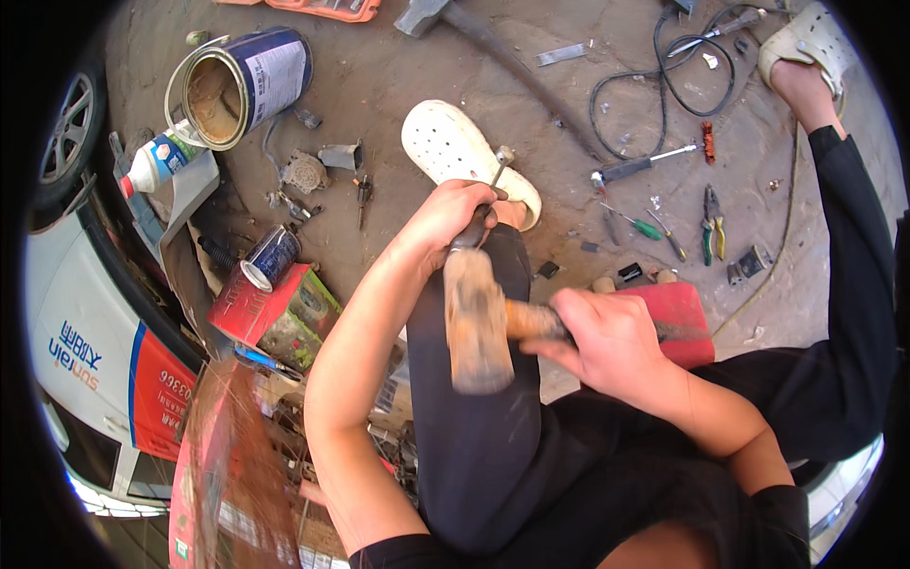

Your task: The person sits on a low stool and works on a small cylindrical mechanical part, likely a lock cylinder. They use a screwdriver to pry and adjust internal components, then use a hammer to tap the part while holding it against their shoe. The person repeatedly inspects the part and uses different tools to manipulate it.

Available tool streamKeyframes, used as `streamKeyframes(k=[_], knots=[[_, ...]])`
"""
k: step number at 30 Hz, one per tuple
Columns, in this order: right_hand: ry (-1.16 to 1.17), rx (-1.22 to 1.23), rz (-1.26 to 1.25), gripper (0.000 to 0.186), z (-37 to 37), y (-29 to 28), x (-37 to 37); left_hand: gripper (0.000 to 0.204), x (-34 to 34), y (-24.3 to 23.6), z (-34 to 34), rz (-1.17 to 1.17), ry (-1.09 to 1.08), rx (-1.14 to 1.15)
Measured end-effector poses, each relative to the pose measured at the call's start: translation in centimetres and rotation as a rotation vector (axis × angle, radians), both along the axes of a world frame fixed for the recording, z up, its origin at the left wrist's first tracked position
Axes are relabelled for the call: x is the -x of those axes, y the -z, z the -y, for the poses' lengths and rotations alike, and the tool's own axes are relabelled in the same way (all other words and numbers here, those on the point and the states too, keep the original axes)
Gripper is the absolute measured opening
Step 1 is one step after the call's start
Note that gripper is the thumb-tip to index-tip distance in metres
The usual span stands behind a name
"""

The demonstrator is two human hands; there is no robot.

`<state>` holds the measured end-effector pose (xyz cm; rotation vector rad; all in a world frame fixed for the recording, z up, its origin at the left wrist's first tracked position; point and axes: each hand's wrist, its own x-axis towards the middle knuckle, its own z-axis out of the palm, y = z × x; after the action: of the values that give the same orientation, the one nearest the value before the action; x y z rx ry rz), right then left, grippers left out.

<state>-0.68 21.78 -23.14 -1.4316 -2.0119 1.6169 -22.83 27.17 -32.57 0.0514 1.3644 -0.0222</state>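
Note:
My left hand (453, 216) is wrapped round a dark metal rod-like part (471, 233) held over my left knee. A thin stud with a rounded metal ball end (505, 155) sticks up past its fingers, above my white clog (455, 142). My right hand (611, 341) grips a mallet (479, 327) by its orange-and-dark handle. The mallet's worn, tan head is smeared by motion. It lies over my left thigh, its upper end close to the dark part; whether they touch I cannot tell.
On the dirty floor lie a large hammer (512, 66), pliers (712, 226), screwdrivers (646, 229) and a looped black cable (664, 85). To the left are an open tipped bucket (275, 81), a white bottle (156, 163), a red-green box (275, 313) and a car (114, 360).

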Motion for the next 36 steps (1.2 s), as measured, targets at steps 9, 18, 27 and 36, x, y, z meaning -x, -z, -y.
streamKeyframes(k=[9,18,27,36], knots=[[0.069,-0.058,-0.185,0.041,0.2,-0.8,-0.1,0.031,-1.5,-0.3,0.3,-0.058,0.036,0.012],[0.059,-0.068,-0.188,0.041,1.3,-0.6,-0.6,0.031,-1.7,0.0,0.2,-0.047,-0.019,0.006],[0.058,-0.040,-0.086,0.039,2.2,-1.3,-0.5,0.029,-2.3,-0.3,1.2,-0.056,0.004,-0.022],[0.130,-0.029,-0.032,0.041,2.2,-0.2,-0.3,0.021,-1.8,0.4,1.5,-0.075,0.033,-0.067]])
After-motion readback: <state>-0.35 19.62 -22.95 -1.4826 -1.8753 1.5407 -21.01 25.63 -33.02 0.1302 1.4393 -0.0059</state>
